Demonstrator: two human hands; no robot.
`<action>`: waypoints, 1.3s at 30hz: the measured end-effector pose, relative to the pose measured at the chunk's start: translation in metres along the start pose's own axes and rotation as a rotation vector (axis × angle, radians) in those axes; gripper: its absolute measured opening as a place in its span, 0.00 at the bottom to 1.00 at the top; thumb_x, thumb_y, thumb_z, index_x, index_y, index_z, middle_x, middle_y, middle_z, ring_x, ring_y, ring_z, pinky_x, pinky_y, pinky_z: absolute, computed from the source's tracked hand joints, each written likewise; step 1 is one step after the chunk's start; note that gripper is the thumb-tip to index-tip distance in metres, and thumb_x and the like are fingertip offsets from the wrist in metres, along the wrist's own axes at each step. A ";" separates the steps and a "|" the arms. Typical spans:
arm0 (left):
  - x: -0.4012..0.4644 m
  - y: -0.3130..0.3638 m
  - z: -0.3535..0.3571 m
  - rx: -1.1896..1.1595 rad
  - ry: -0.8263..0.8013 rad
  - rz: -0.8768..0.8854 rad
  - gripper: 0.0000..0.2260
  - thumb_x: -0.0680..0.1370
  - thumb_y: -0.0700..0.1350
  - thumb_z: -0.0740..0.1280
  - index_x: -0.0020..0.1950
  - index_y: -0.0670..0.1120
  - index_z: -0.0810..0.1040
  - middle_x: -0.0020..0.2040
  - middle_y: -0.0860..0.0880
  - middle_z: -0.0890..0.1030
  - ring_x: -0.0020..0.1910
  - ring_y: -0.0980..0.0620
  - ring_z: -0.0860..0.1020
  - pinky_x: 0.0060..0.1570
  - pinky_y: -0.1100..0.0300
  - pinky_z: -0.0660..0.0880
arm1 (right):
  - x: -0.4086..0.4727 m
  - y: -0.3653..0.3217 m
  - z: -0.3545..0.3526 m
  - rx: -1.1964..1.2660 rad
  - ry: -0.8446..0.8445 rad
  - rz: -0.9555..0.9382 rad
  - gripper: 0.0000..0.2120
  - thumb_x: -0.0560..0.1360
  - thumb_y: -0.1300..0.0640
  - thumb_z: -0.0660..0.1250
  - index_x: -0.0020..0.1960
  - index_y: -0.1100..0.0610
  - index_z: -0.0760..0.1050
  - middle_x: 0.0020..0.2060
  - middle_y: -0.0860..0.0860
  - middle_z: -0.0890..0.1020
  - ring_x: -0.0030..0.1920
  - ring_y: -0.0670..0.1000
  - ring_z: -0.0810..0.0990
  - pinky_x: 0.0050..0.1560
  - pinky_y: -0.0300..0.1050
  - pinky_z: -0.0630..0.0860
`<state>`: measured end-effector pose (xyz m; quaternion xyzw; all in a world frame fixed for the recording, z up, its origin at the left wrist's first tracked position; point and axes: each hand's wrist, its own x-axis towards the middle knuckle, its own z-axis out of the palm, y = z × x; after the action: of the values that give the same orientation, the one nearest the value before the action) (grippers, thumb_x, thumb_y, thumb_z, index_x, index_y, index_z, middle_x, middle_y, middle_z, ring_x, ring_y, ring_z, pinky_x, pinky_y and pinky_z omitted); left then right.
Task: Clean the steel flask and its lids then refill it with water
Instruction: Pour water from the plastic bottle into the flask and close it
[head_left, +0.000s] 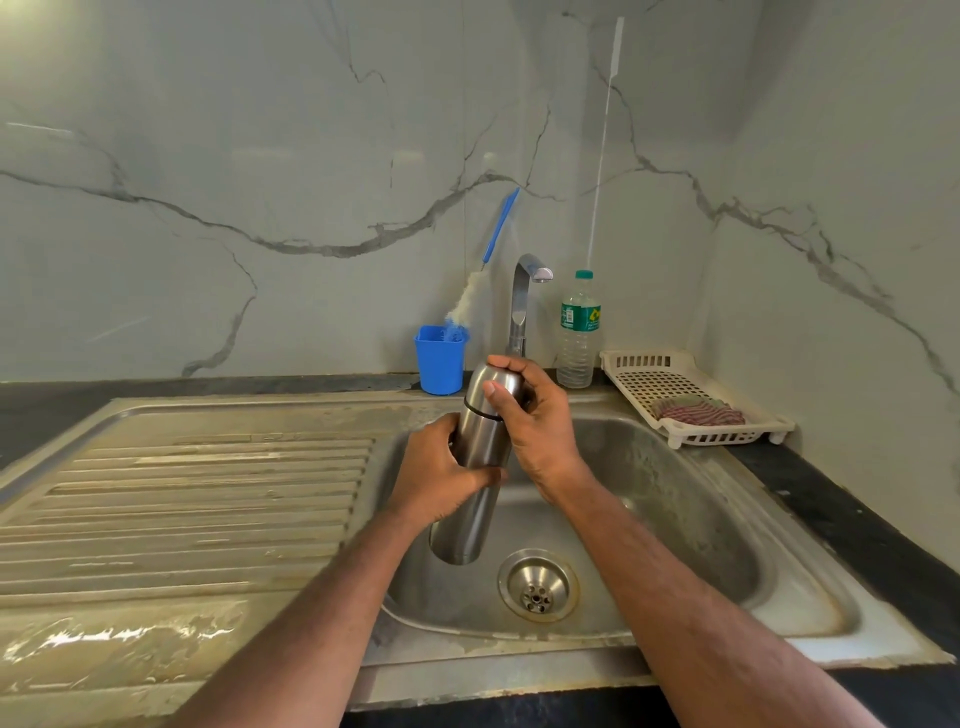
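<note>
Head view showed us holding the steel flask (475, 467) tilted above the sink (675, 499) basin, its base near the drain (538, 585) and its top just in front of the tap (522, 306). We judged the main risk to be a slip: if the cap (496, 387) came loose suddenly, the smooth body could drop into the sink. Our left hand (441, 478) wrapped the flask's middle, its fingers closed around the body; our right hand (535, 421) closed over the cap, thumb in front, the other fingers (511, 364) curled over the top.
</note>
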<state>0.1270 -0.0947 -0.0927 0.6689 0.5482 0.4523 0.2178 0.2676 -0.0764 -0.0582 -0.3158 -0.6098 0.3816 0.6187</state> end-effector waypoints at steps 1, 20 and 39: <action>0.000 -0.001 -0.001 0.004 0.015 -0.002 0.26 0.63 0.49 0.84 0.58 0.51 0.79 0.49 0.56 0.83 0.46 0.61 0.82 0.46 0.65 0.77 | 0.000 0.001 0.002 -0.007 -0.004 -0.015 0.13 0.78 0.60 0.71 0.63 0.53 0.79 0.58 0.52 0.80 0.58 0.53 0.80 0.55 0.44 0.82; 0.061 0.013 -0.067 -0.068 0.433 0.002 0.27 0.62 0.52 0.84 0.56 0.49 0.78 0.49 0.54 0.84 0.46 0.58 0.83 0.46 0.57 0.81 | 0.053 0.045 0.007 -0.293 0.018 0.012 0.03 0.81 0.59 0.68 0.49 0.53 0.79 0.44 0.47 0.83 0.46 0.47 0.82 0.51 0.45 0.79; 0.130 -0.043 -0.107 -0.034 0.525 -0.142 0.29 0.65 0.46 0.84 0.60 0.44 0.75 0.50 0.51 0.79 0.46 0.55 0.77 0.47 0.59 0.75 | 0.106 0.068 0.055 -0.653 -0.308 0.121 0.07 0.76 0.56 0.73 0.53 0.51 0.78 0.53 0.47 0.79 0.54 0.47 0.77 0.53 0.40 0.71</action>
<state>0.0125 0.0178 -0.0260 0.4850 0.6237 0.6029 0.1107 0.2032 0.0449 -0.0588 -0.4709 -0.7657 0.2460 0.3625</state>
